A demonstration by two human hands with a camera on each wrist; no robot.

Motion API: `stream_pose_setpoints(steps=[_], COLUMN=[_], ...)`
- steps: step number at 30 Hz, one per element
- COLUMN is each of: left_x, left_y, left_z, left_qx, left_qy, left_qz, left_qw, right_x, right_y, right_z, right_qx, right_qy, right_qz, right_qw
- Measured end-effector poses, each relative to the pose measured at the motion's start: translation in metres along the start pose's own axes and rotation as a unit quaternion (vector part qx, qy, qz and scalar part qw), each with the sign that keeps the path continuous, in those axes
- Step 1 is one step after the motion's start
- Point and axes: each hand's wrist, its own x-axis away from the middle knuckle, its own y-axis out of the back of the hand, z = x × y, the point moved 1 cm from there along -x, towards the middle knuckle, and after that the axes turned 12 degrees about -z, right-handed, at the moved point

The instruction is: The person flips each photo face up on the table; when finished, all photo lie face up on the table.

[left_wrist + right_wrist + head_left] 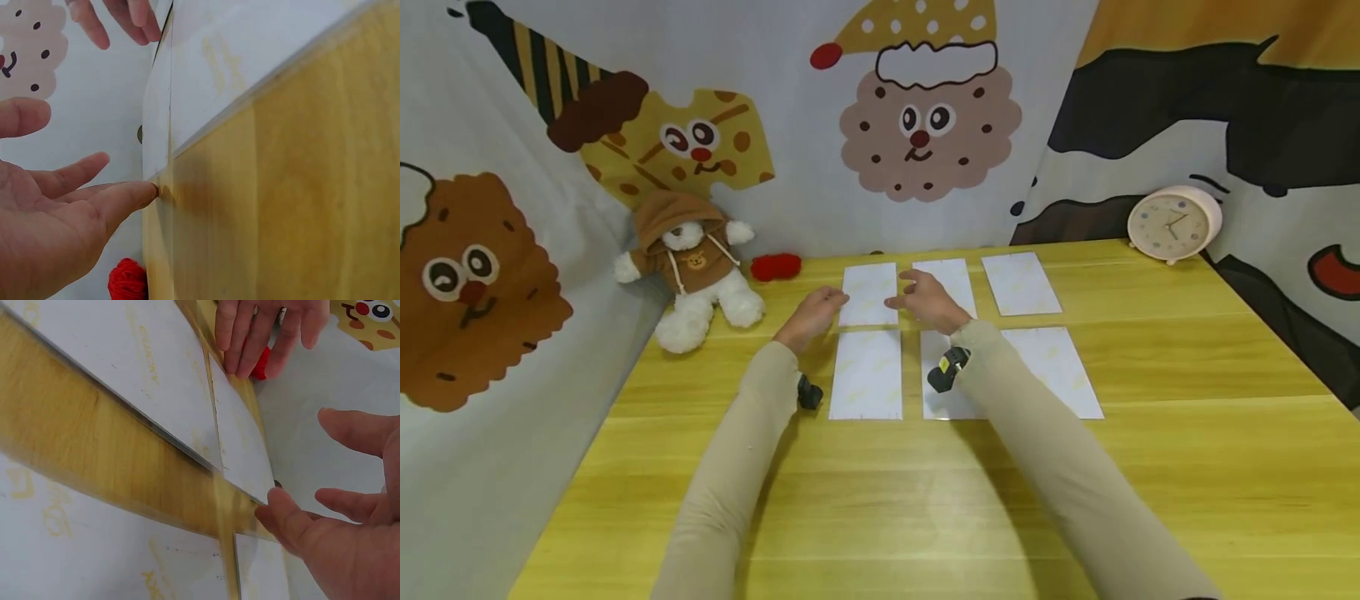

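Note:
White rectangular sheets with faint yellow marks lie on the wooden table in two rows. At the back left sheet [868, 293], my left hand [812, 317] has its fingertips by the left edge, and my right hand [931, 302] is by the right edge. In the left wrist view, the left hand [62, 219] has loosely extended fingers, the lowest reaching the tabletop beside the sheet. The right wrist view shows the right hand [344, 544] with spread fingers near the sheet's corner. My right hand and wrist partly cover the back middle sheet [951, 275] and front middle sheet [947, 404].
A front left sheet [865, 375], front right sheet [1060, 367] and back right sheet [1021, 283] lie on the table [880, 508]. Behind are a plush toy in a brown hoodie [692, 258], a red yarn bundle [776, 267] and a round clock [1172, 223], near a printed curtain [805, 167].

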Motion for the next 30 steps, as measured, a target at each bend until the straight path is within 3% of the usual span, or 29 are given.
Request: stream_pose_setpoints(steps=[12, 22, 27, 30], left_x=[-0.004, -0.007, -0.010, -0.010], left_y=[-0.004, -0.006, -0.009, -0.011], left_z=[-0.005, -0.008, -0.009, -0.012], left_qx=[0.010, 0.102, 0.120, 0.103], left_qy=[0.003, 0.030, 0.036, 0.047], left_qz=[-0.013, -0.080, -0.093, -0.098], left_qw=[0.9999, 0.9911, 0.9877, 0.9887], right_x=[-0.004, -0.005, -0.005, -0.005], right_y=[-0.008, -0.011, -0.011, -0.012], right_z=[-0.005, -0.005, -0.002, 0.003], right_qx=[-0.001, -0.052, -0.071, -0.074], right_qy=[-0.024, -0.044, -0.045, -0.035], right_qz=[-0.003, -0.016, -0.039, -0.049], right_qw=[0.9997, 0.9975, 0.9957, 0.9954])
